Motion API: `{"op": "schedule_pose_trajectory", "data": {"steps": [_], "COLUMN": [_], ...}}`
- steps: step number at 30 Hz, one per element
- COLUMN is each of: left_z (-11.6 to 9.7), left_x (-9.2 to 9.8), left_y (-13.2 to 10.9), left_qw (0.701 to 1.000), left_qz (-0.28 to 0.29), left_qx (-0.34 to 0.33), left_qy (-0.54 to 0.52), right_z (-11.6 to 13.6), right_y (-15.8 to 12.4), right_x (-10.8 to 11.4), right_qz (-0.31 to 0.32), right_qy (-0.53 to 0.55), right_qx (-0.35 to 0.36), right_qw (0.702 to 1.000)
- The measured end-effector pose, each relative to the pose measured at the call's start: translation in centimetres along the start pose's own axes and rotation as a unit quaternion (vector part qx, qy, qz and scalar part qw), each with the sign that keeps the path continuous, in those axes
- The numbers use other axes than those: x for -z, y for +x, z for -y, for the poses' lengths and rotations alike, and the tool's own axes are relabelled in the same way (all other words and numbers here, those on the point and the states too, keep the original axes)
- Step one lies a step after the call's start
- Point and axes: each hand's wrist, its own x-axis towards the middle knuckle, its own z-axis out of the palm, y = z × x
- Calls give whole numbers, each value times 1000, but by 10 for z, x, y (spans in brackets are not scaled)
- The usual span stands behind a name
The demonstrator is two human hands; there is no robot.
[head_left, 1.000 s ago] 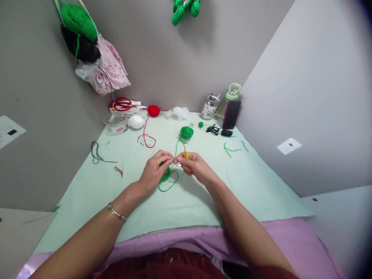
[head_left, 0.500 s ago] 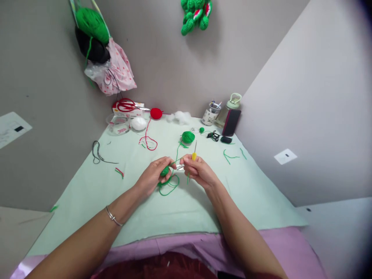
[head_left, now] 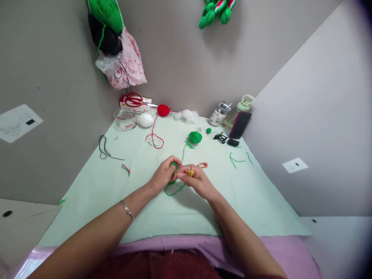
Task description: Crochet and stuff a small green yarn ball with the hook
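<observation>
My left hand [head_left: 165,176] is closed around a small green crocheted piece [head_left: 173,167], mostly hidden by the fingers. Opposite it, my right hand [head_left: 199,181] is closed on a yellow-handled crochet hook [head_left: 190,173], its thin metal shaft sticking up. The fingertips of both hands meet at the green piece. A loop of green yarn [head_left: 173,193] hangs below the hands, and a strand runs up to the green yarn ball [head_left: 195,137]. Just beyond my right hand lie thread snips with an orange handle [head_left: 203,165], partly covered by its fingers.
Red-handled scissors [head_left: 134,100], a clear plastic tub [head_left: 124,121], a white ball [head_left: 145,120], a red yarn ball [head_left: 163,110] and white stuffing [head_left: 187,116] line the back. At right stand a pen cup [head_left: 219,115], a bottle [head_left: 232,116] and a phone [head_left: 241,124]. Yarn scraps [head_left: 125,169] lie about.
My right hand has come in against the left, and the hook has tipped from upright so its shaft looks shorter. The orange handle now shows. The whole view has shifted slightly.
</observation>
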Motion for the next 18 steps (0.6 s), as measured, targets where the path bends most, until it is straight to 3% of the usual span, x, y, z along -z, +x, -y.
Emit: {"op": "schedule_pose_trajectory", "data": {"steps": [10,16,18], "left_z": [-25,-15,-15], "left_x": [4,5,7], "left_y": [-16,-11,-7], "left_qw": [992,991,988], "left_qz": [84,34,8], "left_qx": [16,0,-14], "left_qy": [-90,-130,-156], "right_z": [12,26,28], "right_y": [9,7,11], "right_x": [6,-6,-4], "right_qz": [-103,-45,-77], "right_qy": [37,12,-3], "right_qx": [47,38,58], "right_qw": [993,998,995]}}
